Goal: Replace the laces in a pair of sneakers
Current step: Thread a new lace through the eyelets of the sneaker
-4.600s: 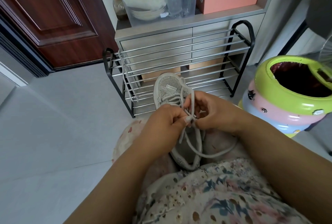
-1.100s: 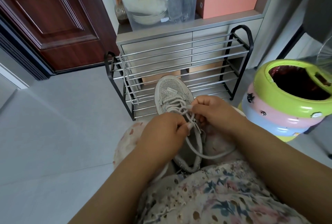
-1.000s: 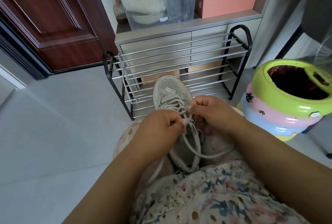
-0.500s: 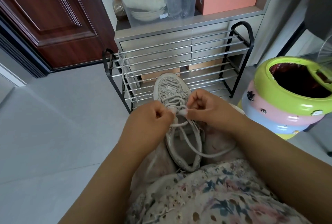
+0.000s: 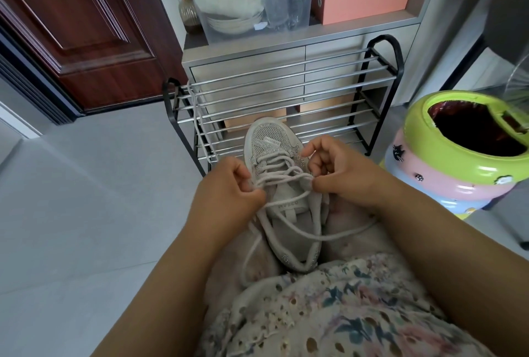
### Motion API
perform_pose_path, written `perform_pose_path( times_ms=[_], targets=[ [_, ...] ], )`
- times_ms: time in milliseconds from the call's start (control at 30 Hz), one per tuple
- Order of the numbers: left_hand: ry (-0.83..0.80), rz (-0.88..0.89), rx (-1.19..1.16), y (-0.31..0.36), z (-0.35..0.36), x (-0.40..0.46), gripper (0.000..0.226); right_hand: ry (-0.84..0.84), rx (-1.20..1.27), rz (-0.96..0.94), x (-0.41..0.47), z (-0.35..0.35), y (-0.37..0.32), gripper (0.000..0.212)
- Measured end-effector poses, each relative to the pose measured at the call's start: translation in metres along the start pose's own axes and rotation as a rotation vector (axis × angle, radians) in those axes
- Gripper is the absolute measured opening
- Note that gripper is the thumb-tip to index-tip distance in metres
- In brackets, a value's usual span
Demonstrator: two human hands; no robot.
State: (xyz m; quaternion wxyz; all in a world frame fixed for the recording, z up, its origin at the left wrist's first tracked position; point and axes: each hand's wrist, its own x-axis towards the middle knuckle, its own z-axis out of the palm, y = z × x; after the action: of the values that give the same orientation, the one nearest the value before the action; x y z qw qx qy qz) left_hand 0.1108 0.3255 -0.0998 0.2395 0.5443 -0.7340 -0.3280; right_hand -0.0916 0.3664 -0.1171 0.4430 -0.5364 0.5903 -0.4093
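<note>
We sat on the floor (image 5: 71, 213) with the big brown door (image 5: 71, 27) far off to one side, and in front of us stood the metal shoe rack (image 5: 286, 93) with a spare lace (image 5: 197, 116) hanging over its bars. Beside the rack was a round bin (image 5: 446, 162) in green, pink and blue. On our lap, on the flowery dress (image 5: 329, 308), lay the gray sneaker (image 5: 272, 144), with its toe pointing away from us toward the rack. We saw only this one shoe, so we could not tell where the other one was. The new white lace (image 5: 282, 169) already crossed the shoe in a few rows. Our left hand (image 5: 229, 193) pinched the lace at the left side of the shoe, fingers curled tight on it. Our right hand (image 5: 340, 173) pinched the lace at the right side, with thumb and finger pressed on it and the other fingers curled in. The two loose ends trailed down over our lap. We thought the step was to pull the last row snug. To do it well, we needed to pull both sides with the same gentle tug, keep the lace flat and not twisted, and check that both loose ends came out about as long as each other. If we pulled one side too hard, one end could get short and the rows could go crooked.
</note>
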Motion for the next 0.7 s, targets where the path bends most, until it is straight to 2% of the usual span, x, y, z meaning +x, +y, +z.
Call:
perform_pose_path(
  times_ms=[67, 200, 333, 467, 600, 700],
  targets=[
    [0.003, -0.04, -0.045, -0.007, -0.005, 0.001, 0.019, 0.009, 0.033, 0.007, 0.0, -0.003, 0.0, 0.048],
    [-0.105, -0.029, -0.142, -0.007, -0.007, 0.002, 0.015, -0.061, 0.008, -0.009, -0.001, -0.002, -0.002, 0.04],
    [-0.191, -0.012, -0.203, -0.003, -0.007, 0.007, 0.016, -0.057, -0.052, -0.013, 0.003, 0.0, -0.011, 0.019],
    [-0.173, -0.021, -0.188, 0.001, -0.004, 0.013, 0.025, 0.068, -0.362, -0.086, 0.019, 0.005, -0.024, 0.003],
    [-0.133, -0.02, -0.136, 0.006, 0.002, 0.012, 0.03, 0.011, -0.83, -0.171, 0.033, 0.023, -0.036, 0.008],
    [-0.106, -0.007, -0.127, 0.006, 0.003, 0.011, 0.03, -0.017, -0.816, -0.174, 0.039, 0.028, -0.038, 0.008]
  ],
)
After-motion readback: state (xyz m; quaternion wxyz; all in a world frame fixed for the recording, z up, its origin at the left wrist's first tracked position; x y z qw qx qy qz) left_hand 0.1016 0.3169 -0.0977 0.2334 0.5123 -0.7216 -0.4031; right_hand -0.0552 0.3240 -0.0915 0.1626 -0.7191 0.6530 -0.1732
